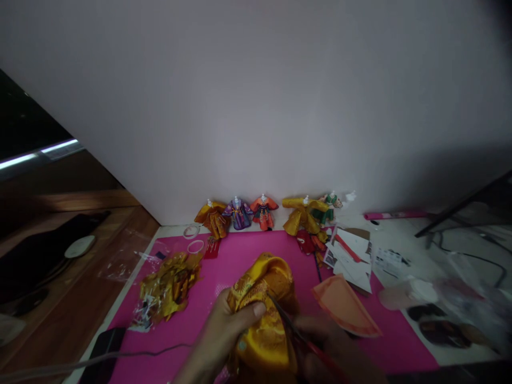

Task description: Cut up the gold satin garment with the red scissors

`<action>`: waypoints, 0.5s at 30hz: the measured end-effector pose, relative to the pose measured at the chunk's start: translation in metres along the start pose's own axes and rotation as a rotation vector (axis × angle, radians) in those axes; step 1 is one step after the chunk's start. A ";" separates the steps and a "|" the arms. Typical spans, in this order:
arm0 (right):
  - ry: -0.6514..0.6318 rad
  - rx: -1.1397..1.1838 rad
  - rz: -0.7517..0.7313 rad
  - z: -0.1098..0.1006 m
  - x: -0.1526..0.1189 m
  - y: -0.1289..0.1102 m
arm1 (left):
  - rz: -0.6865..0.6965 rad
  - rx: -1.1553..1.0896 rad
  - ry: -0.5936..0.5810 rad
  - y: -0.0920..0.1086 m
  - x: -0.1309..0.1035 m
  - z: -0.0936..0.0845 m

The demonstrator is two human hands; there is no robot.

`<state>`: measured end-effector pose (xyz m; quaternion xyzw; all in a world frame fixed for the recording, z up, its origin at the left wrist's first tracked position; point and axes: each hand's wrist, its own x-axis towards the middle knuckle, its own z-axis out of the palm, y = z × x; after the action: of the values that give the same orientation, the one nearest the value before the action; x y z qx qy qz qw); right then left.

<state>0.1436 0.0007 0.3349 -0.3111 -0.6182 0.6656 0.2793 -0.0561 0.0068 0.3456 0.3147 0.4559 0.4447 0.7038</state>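
My left hand (230, 325) grips a piece of shiny golden brocade cloth (264, 328), its thumb pressed flat on top. The cloth is bunched and folded, with a curled upper edge. Closed around a pair of scissors (286, 318) with dark blades and a red handle is my right hand (320, 336), blurred and in shadow. The blades point up and left and lie against the cloth. Just right of that hand rests an orange fan-shaped fabric piece (346, 306). A heap of golden cloth scraps (172, 288) lies to the left.
Small dressed figures, such as a purple one (238, 213), lean along the wall. A pink mat (236, 248) covers the table's middle. White cards (352, 256), a bottle (408, 292) and plastic bags stand right. A cable (148, 353) crosses the front left.
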 end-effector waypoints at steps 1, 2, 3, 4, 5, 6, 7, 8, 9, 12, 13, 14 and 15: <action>-0.014 0.020 -0.011 0.000 0.000 -0.002 | 0.001 0.003 -0.008 0.000 0.000 0.000; -0.028 0.041 -0.022 -0.001 0.001 -0.005 | 0.001 0.001 -0.021 0.000 0.000 0.000; -0.038 0.059 -0.030 -0.001 0.001 -0.007 | 0.000 -0.006 -0.037 0.000 0.000 0.000; -0.043 0.072 -0.034 -0.001 0.001 -0.009 | -0.004 -0.017 -0.053 0.001 0.000 0.000; -0.043 0.080 -0.036 -0.001 0.002 -0.010 | -0.008 -0.025 -0.064 0.001 0.000 0.000; -0.042 0.083 -0.035 -0.001 0.002 -0.011 | -0.010 -0.029 -0.068 0.001 0.001 0.000; -0.042 0.086 -0.033 -0.001 0.002 -0.012 | -0.010 -0.031 -0.067 0.002 0.001 0.000; -0.041 0.088 -0.030 0.000 0.002 -0.012 | -0.007 -0.029 -0.059 0.002 0.001 0.000; -0.042 0.087 -0.027 0.000 0.002 -0.012 | -0.004 -0.026 -0.049 0.002 0.002 0.000; -0.036 0.108 0.008 0.001 0.003 -0.010 | -0.006 -0.018 -0.030 0.000 0.003 -0.003; -0.031 0.125 0.028 0.002 0.004 -0.009 | -0.007 -0.013 -0.034 -0.001 0.004 -0.004; -0.027 0.144 0.047 0.002 0.005 -0.008 | -0.007 -0.005 -0.042 -0.003 0.005 -0.005; -0.023 0.161 0.062 0.002 0.005 -0.007 | -0.007 0.004 -0.051 -0.004 0.006 -0.007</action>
<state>0.1382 0.0038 0.3418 -0.2989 -0.5561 0.7248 0.2757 -0.0597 0.0112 0.3376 0.3258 0.4401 0.4329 0.7161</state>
